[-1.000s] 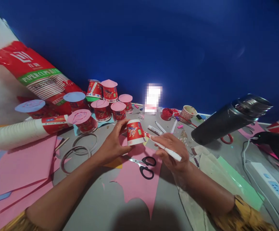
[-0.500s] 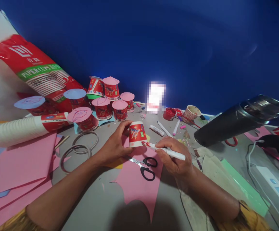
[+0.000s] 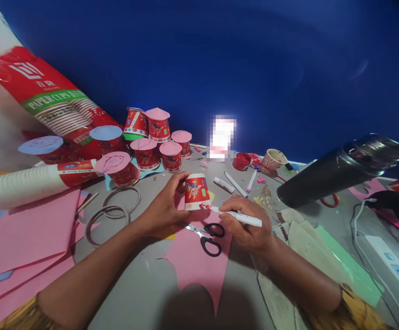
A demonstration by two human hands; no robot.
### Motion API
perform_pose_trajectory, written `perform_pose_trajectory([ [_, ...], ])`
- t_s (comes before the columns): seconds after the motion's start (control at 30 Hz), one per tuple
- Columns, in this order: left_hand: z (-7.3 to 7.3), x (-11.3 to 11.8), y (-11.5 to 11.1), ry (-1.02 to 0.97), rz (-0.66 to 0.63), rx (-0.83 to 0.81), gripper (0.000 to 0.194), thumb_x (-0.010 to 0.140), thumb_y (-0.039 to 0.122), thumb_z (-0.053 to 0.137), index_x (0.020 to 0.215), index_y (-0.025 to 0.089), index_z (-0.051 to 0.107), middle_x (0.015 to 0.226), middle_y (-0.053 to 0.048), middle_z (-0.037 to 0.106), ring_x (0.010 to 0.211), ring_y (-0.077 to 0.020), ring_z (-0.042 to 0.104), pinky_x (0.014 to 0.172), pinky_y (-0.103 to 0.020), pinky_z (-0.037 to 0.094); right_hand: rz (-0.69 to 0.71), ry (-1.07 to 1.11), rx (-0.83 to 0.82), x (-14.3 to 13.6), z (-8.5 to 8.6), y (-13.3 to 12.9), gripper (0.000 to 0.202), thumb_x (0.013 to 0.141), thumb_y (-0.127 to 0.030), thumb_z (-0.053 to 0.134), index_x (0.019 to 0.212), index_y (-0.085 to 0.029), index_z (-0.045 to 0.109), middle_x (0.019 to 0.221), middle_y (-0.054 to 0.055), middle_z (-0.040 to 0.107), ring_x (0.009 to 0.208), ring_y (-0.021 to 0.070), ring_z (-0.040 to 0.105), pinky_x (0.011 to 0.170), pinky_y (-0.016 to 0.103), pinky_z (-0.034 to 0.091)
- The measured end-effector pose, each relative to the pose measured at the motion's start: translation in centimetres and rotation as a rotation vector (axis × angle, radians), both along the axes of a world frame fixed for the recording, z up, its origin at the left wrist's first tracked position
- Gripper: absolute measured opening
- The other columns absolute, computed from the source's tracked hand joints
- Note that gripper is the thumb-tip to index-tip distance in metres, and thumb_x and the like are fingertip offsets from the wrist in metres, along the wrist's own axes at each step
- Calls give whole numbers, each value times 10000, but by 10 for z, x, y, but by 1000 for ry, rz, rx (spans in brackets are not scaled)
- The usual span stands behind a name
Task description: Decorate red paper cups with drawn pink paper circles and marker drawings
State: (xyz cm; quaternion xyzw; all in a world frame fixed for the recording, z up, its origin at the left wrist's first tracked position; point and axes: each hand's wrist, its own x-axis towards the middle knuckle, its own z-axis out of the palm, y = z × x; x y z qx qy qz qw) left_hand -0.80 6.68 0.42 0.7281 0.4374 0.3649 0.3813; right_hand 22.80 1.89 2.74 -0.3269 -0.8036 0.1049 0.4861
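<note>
Upside down in my left hand (image 3: 167, 199) is a red and white paper cup (image 3: 196, 189), gripped from its left side. My right hand (image 3: 248, 222) pinches a white marker (image 3: 244, 217), whose tip meets the white band near the cup's rim, where red marks show. Beneath the cup lie black-handled scissors (image 3: 206, 236) with spread blades, on a cut sheet of pink paper (image 3: 199, 270). Other inverted cups with pink paper discs (image 3: 146, 149) on top stand behind my left hand.
At left are a stack of paper cups (image 3: 24, 185), a paper cup bag (image 3: 55, 98), pink sheets (image 3: 24, 229) and two grey rings (image 3: 106, 220). Rightward lie loose markers (image 3: 236, 184), a glue stick (image 3: 224, 185), a black flask (image 3: 330, 176), a cloth (image 3: 297, 243) and a power strip (image 3: 394, 263).
My right hand and the marker have shifted slightly left along the cup's rim, and more red marks show there. My left hand keeps the cup nearly still.
</note>
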Motion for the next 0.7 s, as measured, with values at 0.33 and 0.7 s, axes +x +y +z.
perform_pose_trajectory([
  [0.33,1,2,-1,-39,4,-33,842,680,327,897,1394,255,457,1453,-113,565,1359,-338,575,1149,-511,491,-64,29,-65,1,3,-1,134,957,-164,565,865,-228,638,728,2,724,626,151,682,584,265,532],
  [0.7,4,2,-2,-9,0,-31,858,683,359,894,1405,242,446,1451,-124,554,1362,-338,565,1160,-511,473,-84,39,-71,3,1,-1,118,966,-177,580,890,-230,653,758,4,739,644,151,688,605,262,545],
])
